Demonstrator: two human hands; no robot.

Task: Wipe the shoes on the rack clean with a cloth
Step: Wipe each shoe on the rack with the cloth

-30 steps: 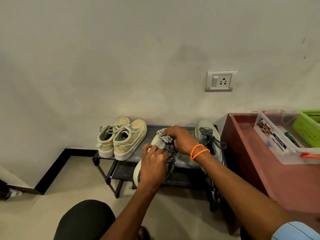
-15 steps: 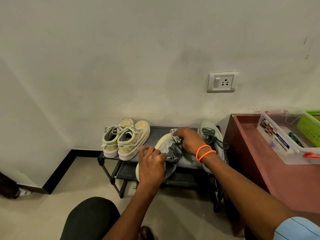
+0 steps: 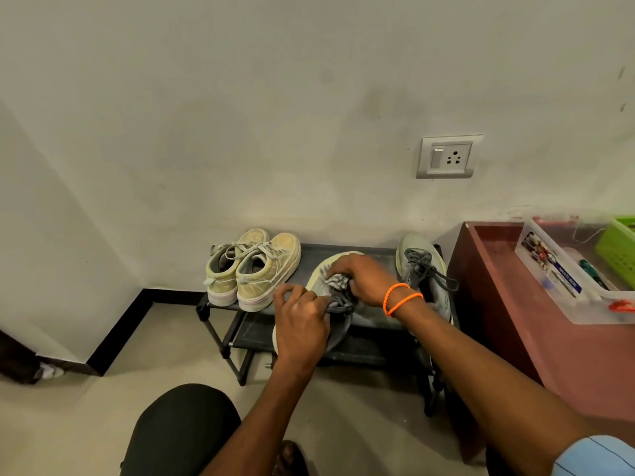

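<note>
Both hands work on one grey running shoe [image 3: 318,280] lying partly over the front edge of the black rack [image 3: 220,305]: the left hand [image 3: 302,324] curls round its laces and heel end to steady it, while the right hand [image 3: 366,278] bunches a crumpled grey cloth [image 3: 338,281] against the upper near the toe. Wiping of this shoe looks under way, and the next stroke likely calls for firm pressure along the soft mesh and the smooth, pale, curved sole rim. Its partner [image 3: 417,266] and the canvas-like yellowish sneakers [image 3: 254,266] sit on the rack's top shelf.
</note>
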